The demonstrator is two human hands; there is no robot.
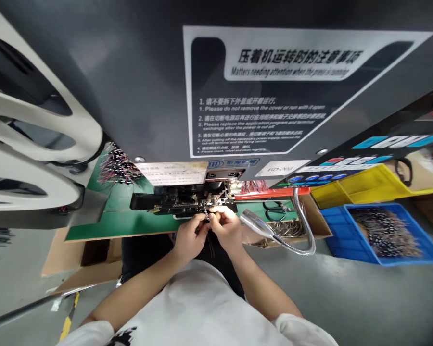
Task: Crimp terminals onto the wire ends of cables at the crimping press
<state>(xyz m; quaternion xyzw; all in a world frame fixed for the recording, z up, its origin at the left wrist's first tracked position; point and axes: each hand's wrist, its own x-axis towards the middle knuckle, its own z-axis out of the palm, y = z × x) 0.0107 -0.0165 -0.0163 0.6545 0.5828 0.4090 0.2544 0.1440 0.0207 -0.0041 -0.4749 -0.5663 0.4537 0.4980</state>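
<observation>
Both hands meet at the front of a terminal crimping press (187,199), low in the middle of the view. My left hand (192,238) is closed, its thumb and fingertips pinching thin wires (212,242) that hang down toward my lap. My right hand (225,227) pinches the same wires, with its fingertips touching or very near those of the left. The upper wire ends point at the tooling, and their tips are too small to make out. A green work surface (130,226) lies under the press.
A flexible metal lamp (258,223) curves in close to my right hand. Black-handled scissors (276,210) lie behind it. On the right stand a blue bin (332,230) of wires and a yellow bin (361,185). A wire bundle (117,166) lies at the left back.
</observation>
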